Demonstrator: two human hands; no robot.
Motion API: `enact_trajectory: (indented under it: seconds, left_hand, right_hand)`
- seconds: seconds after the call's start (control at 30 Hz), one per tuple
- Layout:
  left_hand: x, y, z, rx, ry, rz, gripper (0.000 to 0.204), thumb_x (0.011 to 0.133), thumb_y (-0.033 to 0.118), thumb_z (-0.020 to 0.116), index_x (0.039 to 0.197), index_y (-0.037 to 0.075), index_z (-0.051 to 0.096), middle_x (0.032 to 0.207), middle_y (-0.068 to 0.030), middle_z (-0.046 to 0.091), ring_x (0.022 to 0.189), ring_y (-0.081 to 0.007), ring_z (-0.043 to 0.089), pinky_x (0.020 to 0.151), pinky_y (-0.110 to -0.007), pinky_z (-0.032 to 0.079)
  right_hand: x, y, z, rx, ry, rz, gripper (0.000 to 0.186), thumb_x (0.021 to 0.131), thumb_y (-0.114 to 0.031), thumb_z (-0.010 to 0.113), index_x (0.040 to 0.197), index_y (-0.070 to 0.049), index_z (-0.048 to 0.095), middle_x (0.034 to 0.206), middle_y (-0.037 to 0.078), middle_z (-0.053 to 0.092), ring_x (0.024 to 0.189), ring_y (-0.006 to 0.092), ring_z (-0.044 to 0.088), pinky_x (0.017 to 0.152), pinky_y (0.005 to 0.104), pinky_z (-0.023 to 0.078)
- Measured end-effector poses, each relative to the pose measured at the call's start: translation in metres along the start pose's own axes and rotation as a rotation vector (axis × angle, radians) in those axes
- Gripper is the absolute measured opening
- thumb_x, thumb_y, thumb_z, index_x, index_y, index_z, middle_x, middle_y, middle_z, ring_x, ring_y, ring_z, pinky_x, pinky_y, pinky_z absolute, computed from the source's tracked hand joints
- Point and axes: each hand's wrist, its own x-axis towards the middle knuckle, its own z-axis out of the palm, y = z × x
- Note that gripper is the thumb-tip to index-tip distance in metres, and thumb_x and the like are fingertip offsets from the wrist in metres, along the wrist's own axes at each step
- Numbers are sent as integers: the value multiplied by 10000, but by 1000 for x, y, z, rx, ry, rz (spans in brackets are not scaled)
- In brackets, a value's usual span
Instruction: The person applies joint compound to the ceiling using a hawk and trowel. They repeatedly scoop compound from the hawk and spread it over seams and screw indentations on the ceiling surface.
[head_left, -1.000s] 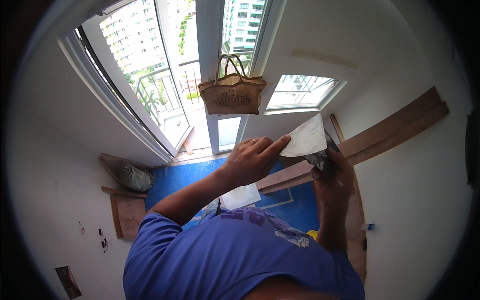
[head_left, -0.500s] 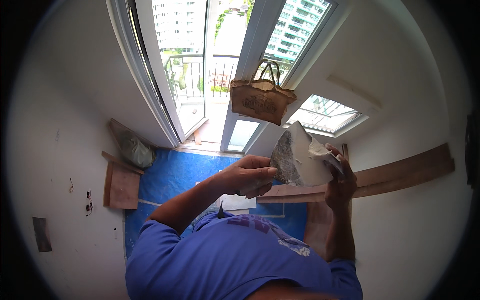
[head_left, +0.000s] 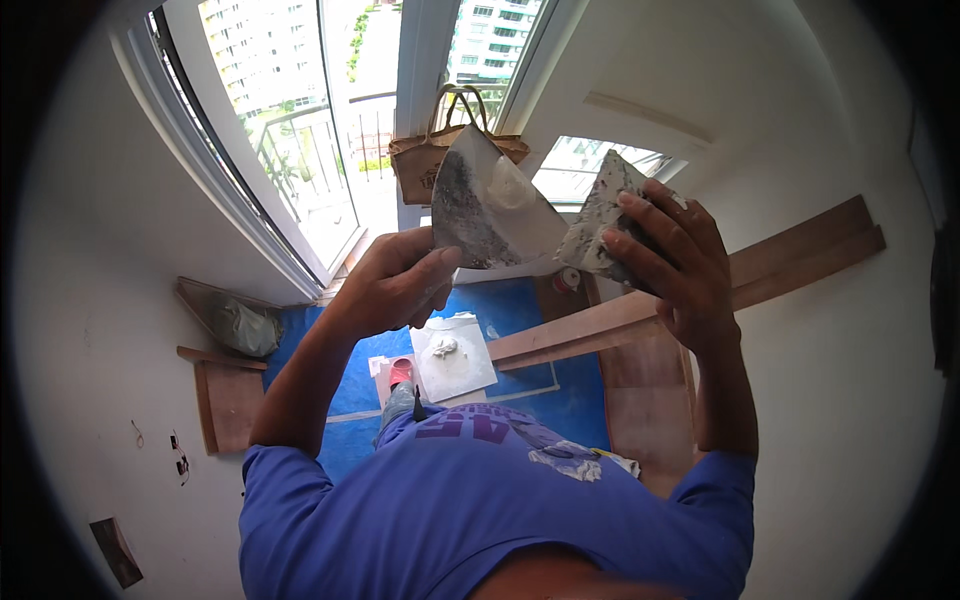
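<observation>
Here, in the head view, the left hand (head_left: 400, 282) has its thumb and fingers clamped on a putty-smeared scraper plate (head_left: 495, 210), before the far tan tote bag (head_left: 412, 170). Just right, the right hand (head_left: 685, 265) has its fingers clamped on a putty-crusted scraper (head_left: 604, 215).

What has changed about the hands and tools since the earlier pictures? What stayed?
The left hand lifted its putty-smeared blade in front of the tote bag. The right hand rose too, its speckled scraper now beside the blade instead of overlapping it. Nothing was visibly released. The tote bag and wooden planks stayed put.
</observation>
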Motion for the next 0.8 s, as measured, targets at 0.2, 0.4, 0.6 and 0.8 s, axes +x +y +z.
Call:
enact_trajectory:
  seconds: [0.2, 0.4, 0.6, 0.8]
  left_hand:
    - [12, 21, 18, 143, -18, 28, 357, 1083, 311, 542, 929, -2, 619, 637, -16, 597, 478, -70, 562, 438, -251, 454]
    - [19, 28, 28, 255, -42, 54, 362, 1078, 287, 547, 848, 12, 591, 622, -26, 598, 482, -76, 572, 457, -266, 457]
    - [31, 41, 19, -124, 111, 339, 304, 1059, 225, 507, 1005, -51, 624, 508, -12, 507, 353, -94, 448, 339, -253, 365]
    - [66, 7, -1, 207, 309, 639, 292, 1076, 293, 546, 907, 81, 657, 620, 27, 497, 485, -78, 433, 437, -272, 350]
  right_hand:
    - [29, -20, -18, -116, -37, -83, 371, 919, -239, 674, 1289, -238, 714, 1415, 53, 641, 1358, 268, 569, 1075, 469, 451]
    - [22, -21, -19, -164, -170, -40, 382, 938, -222, 652, 1315, -188, 700, 1434, 83, 622, 1355, 302, 567, 1066, 481, 454]
    - [0, -4, -82, -285, -239, 124, 425, 956, -115, 608, 1374, -182, 639, 1432, 83, 601, 1382, 288, 531, 1086, 455, 464]
    - [-11, 11, -230, -115, 690, 681, 411, 1083, -134, 494, 1483, -50, 537, 1239, 112, 684, 1012, 170, 657, 915, 352, 541]
